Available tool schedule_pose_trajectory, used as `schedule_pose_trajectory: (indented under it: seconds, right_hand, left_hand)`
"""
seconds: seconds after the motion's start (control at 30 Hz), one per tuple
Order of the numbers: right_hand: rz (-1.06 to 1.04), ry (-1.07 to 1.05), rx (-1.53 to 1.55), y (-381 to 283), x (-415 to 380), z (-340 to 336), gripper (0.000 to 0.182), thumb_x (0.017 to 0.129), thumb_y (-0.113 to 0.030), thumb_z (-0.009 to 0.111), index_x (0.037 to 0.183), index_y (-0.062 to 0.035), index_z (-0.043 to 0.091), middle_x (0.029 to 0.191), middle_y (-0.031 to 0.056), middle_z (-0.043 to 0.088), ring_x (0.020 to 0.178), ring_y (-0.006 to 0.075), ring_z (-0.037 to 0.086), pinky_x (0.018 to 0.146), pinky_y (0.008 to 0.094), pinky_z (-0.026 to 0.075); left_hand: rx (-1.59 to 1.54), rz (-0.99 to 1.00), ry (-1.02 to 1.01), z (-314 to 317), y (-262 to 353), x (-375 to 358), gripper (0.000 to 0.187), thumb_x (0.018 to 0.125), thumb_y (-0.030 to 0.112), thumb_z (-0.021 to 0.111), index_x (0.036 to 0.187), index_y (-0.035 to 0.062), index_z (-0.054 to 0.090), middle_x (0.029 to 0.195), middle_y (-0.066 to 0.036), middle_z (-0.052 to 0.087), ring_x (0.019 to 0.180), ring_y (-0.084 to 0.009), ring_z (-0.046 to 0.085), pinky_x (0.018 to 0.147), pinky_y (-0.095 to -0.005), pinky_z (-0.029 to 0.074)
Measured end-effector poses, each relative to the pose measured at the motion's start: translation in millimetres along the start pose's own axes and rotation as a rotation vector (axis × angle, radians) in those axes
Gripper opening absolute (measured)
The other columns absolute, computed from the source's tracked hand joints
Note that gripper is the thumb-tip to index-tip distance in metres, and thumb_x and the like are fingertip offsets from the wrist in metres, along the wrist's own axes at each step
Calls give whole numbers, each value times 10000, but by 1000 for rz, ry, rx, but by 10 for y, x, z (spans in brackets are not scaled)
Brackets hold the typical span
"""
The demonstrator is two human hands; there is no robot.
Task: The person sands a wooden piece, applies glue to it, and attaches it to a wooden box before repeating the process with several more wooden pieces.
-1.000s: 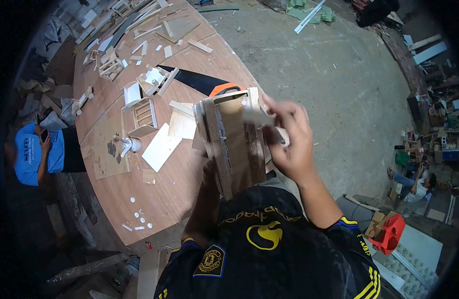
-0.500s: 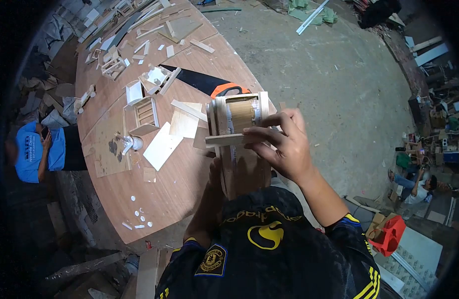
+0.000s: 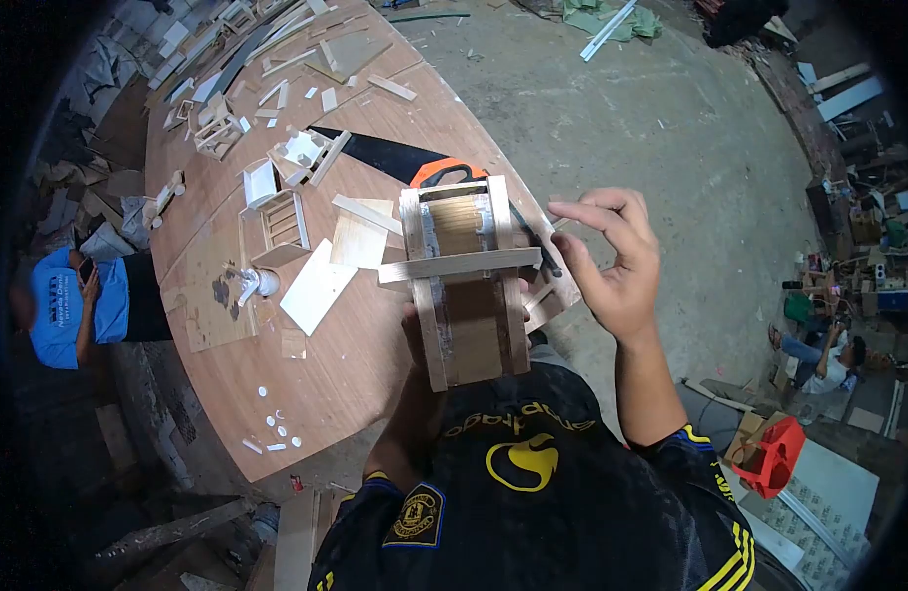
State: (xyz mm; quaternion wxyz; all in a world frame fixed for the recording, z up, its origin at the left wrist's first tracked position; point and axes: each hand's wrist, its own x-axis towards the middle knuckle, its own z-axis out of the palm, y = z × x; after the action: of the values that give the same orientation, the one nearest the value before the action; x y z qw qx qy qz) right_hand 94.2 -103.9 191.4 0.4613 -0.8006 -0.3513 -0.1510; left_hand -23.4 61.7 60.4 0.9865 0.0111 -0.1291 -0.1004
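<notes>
A small wooden box-like frame (image 3: 471,335) with white glue smears along its inner edges is held up in front of my chest. Across its middle rests a thin wooden strip (image 3: 459,265), its ends reaching past both sides. My left hand (image 3: 413,317) grips the frame from below and the left, mostly hidden behind it. To the right of the frame, my right hand (image 3: 619,258) is raised with thumb and fingers apart, holding nothing and not touching the strip.
A handsaw with an orange handle (image 3: 446,171) lies just beyond the frame on the wooden table (image 3: 341,379). Left of it are small wooden models (image 3: 282,222), thin boards (image 3: 321,286) and a glue bottle (image 3: 262,283). One person (image 3: 65,305) stands at the left; another (image 3: 828,366) sits far right.
My right hand has let go of the strip and moved off to the right, its fingers spreading. The strip stays across the frame, which is now tilted to show more of its near end.
</notes>
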Motion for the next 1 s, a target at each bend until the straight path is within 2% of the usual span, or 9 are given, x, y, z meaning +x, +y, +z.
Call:
schedule_pose_trajectory:
  seconds: [0.07,0.13,0.27,0.37,0.5,0.7,0.77,0.87,1.0]
  right_hand:
    - [32,4,22,-8,-18,-15,371,650,-75,743,1019,-112,739,958,64,604,912,261,527,835,379,423]
    - [-42,-164,-25,-72,-46,7,369,647,-98,774,1014,-118,743,975,61,602,937,268,523,837,377,439]
    - [-65,-258,-165,-188,-103,133,422,601,-191,821,1015,-155,750,1009,45,594,981,283,512,877,417,457]
    - [-65,-254,-179,-136,-140,205,379,630,-216,826,1003,-203,762,1021,48,567,987,284,499,848,418,448]
    - [-92,-244,-173,-140,-137,220,350,617,-178,822,962,-201,769,999,38,578,957,274,503,825,404,448]
    - [-78,-220,-187,-142,-109,220,304,647,-218,791,946,-170,770,966,39,595,957,268,508,842,399,443]
    - [-132,-185,-157,-168,-84,226,341,605,-140,814,942,-160,768,929,23,591,874,246,513,789,365,430]
    - [-130,-192,-151,-181,-107,240,302,634,-207,809,926,-148,759,921,30,594,924,270,513,825,402,438]
    - [-160,-188,-133,-168,-175,236,304,618,-197,823,910,-152,753,899,23,586,898,264,508,811,401,421]
  left_hand:
    - [12,7,9,25,-24,-10,1102,773,680,652,1511,40,142,1448,-329,283,1258,-505,434,961,-678,425]
    - [57,71,343,125,-66,-26,1074,785,753,561,1512,56,188,1406,-325,359,1236,-425,492,911,-549,519]
    - [61,54,336,132,-88,-10,1074,785,752,561,1512,56,187,1406,-326,358,1235,-427,492,911,-553,517]
    - [64,47,327,135,-92,3,1074,785,751,562,1512,56,186,1406,-327,357,1234,-429,492,911,-557,515]
    - [69,54,314,137,-98,19,1074,786,750,563,1512,56,184,1406,-328,356,1233,-432,491,911,-562,513]
    - [72,63,289,111,-98,152,1074,786,748,565,1512,56,182,1407,-330,353,1232,-436,491,911,-570,510]
    - [73,62,279,126,-114,128,1074,786,747,566,1512,56,182,1407,-331,353,1231,-438,491,911,-573,509]
    - [74,69,268,100,-70,207,1074,786,746,567,1512,56,181,1407,-332,352,1230,-440,491,910,-577,507]
    - [85,107,259,75,-16,280,1074,787,745,568,1512,56,179,1407,-333,350,1229,-443,491,910,-583,505]
